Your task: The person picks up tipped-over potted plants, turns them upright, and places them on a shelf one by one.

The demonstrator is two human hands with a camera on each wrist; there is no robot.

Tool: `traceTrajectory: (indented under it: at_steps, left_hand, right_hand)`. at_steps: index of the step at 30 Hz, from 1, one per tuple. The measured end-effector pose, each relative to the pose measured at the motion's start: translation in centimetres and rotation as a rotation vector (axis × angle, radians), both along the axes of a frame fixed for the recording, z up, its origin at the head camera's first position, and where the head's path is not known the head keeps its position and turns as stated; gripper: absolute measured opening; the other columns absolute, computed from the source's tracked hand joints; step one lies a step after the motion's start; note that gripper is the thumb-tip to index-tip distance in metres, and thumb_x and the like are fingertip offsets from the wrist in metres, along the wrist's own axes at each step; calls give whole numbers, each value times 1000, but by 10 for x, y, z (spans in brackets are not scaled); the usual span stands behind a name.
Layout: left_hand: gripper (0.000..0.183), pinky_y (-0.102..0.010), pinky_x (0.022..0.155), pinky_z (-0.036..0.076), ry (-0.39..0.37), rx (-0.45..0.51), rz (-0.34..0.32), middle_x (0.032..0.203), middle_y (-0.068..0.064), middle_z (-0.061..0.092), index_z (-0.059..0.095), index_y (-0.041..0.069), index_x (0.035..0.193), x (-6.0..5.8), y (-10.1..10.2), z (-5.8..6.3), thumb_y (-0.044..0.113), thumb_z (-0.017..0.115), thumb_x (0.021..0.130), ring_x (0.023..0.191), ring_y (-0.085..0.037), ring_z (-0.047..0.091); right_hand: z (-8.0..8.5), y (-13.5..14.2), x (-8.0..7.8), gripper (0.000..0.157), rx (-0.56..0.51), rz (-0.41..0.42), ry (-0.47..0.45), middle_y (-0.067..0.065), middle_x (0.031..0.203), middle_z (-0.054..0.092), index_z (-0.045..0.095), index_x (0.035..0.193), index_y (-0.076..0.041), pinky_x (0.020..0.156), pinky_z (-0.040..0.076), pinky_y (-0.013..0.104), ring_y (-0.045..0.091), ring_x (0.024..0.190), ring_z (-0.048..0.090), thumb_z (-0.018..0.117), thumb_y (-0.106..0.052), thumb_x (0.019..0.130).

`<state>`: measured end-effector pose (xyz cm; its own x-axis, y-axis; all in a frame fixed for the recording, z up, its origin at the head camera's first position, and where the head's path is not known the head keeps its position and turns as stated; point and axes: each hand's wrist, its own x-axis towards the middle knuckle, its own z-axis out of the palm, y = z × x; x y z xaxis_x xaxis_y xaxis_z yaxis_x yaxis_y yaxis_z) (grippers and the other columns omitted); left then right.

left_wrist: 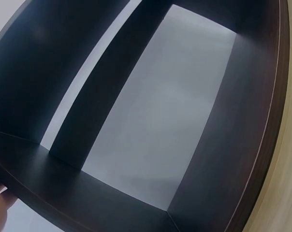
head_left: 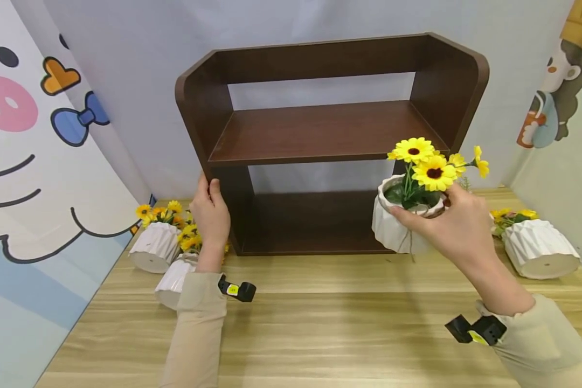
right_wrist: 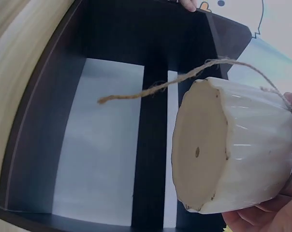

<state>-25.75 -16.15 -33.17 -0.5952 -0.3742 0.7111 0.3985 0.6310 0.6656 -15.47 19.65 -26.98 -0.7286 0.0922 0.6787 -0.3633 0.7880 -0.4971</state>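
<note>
My right hand (head_left: 458,229) grips the rim of a white ribbed flowerpot (head_left: 390,229) with yellow sunflowers (head_left: 434,172). It holds the pot raised in front of the right side of a dark brown two-tier shelf (head_left: 320,129). Below, in the right wrist view, the pot's flat base (right_wrist: 199,150) shows a small hole, and a loose twine end (right_wrist: 155,89) dangles from it. At the shelf's left side panel, my left hand (head_left: 212,215) holds the front edge, thumb in front and fingers along the outer face.
On the wooden table (head_left: 310,328), two white pots of yellow flowers lie tipped at the left: one farther back (head_left: 155,248), one nearer (head_left: 174,280), partly behind my left forearm. Another tipped pot (head_left: 540,250) lies at the right. Cartoon-printed walls stand on both sides.
</note>
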Motion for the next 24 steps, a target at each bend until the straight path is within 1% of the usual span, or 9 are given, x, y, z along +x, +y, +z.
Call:
traceTrajectory:
  at_steps: [4,7,10,11,13,16,18,24]
  left_hand:
    - [37,-47,73,44,4,11,6,99,-19,63,56,3,113,0,1,0,31,40,96,83,-33,59]
    - [37,-47,70,43,5,10,6,95,-19,62,56,3,111,0,1,0,31,40,96,78,-33,57]
    - [37,-47,69,43,6,6,6,92,-19,62,56,3,111,-1,1,0,33,39,96,77,-32,56]
    - [38,-47,68,43,7,5,4,92,-19,61,56,3,111,-1,1,0,33,39,96,77,-32,56]
    - [39,-47,69,43,10,3,2,92,-19,61,56,3,112,0,1,0,34,39,96,77,-32,56]
    - [40,-47,70,44,15,-2,0,95,-19,62,56,4,114,0,0,0,35,39,96,79,-33,57]
    - [40,-47,73,45,18,-4,1,99,-18,63,56,5,115,0,0,0,35,39,96,83,-32,59]
    - [37,-47,74,45,15,-7,1,99,-18,63,57,6,115,0,0,0,34,40,95,84,-33,59]
  right_hand:
    - [9,-6,0,58,9,19,-13,18,73,65,64,99,-3,46,37,18,31,61,60,85,-36,56]
    - [14,-10,0,56,4,44,-13,19,76,65,64,98,-3,50,37,15,32,66,61,85,-36,56]
    - [19,-14,1,55,-7,61,-18,19,79,66,64,97,-5,53,37,14,31,69,61,85,-35,56]
    - [21,-15,2,56,-11,72,-21,18,81,66,64,99,-5,55,37,13,31,71,61,85,-35,56]
    - [24,-18,3,56,-10,86,-28,17,82,66,64,100,-6,55,37,14,29,72,61,85,-35,57]
    - [30,-23,2,54,0,104,-23,15,80,66,63,99,-5,54,38,14,27,69,61,84,-35,58]
    - [34,-27,1,53,3,108,-19,14,78,66,63,97,-4,52,38,14,25,66,61,83,-35,59]
    - [43,-35,-7,50,-5,115,17,12,74,67,65,95,-4,50,38,13,20,61,59,83,-35,60]
